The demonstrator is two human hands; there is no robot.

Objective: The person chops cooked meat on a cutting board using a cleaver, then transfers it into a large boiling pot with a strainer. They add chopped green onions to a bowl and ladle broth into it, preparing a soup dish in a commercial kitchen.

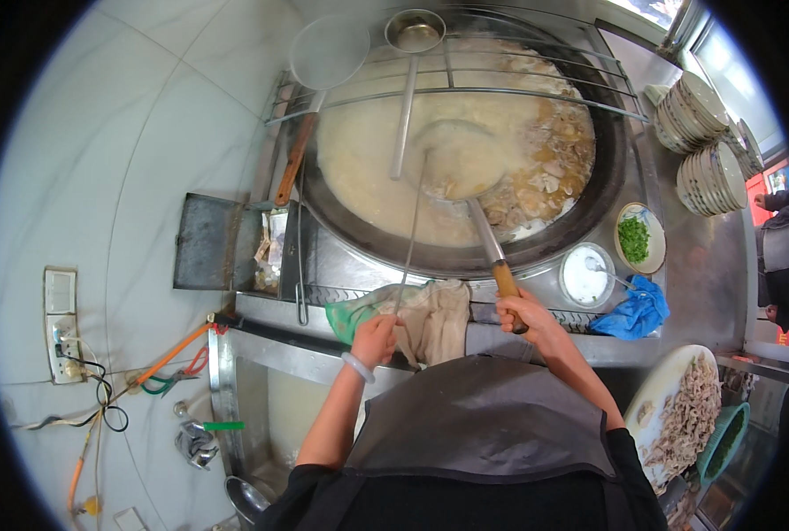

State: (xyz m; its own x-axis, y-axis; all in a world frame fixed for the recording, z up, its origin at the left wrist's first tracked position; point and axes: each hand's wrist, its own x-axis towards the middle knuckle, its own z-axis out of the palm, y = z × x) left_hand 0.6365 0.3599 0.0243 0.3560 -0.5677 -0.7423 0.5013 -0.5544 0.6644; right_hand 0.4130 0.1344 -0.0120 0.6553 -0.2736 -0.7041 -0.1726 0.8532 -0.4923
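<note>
A huge round pan of steaming, milky broth [368, 172] fills the cooktop before me, with pieces of meat [553, 166] along its right side. My right hand [526, 312] grips the wooden handle of a large ladle [484, 229], whose wide round head lies in the broth. In my left hand [376, 340] is a thin metal rod [413, 245]; its far end reaches the broth over the ladle's head. Beige and green cloths [434, 312] lie at the cooktop's front edge, beside my left hand. A small metal ladle [407, 99] rests on the wire rack [514, 96] across the pan.
A wood-handled strainer [295, 159] leans at the rack's left. An open metal box [271, 259] holds banknotes. To the right are stacked bowls [709, 179], a bowl of chopped greens [633, 239], a bowl of white seasoning [583, 275], a blue cloth [633, 308] and a board with sliced meat [660, 405].
</note>
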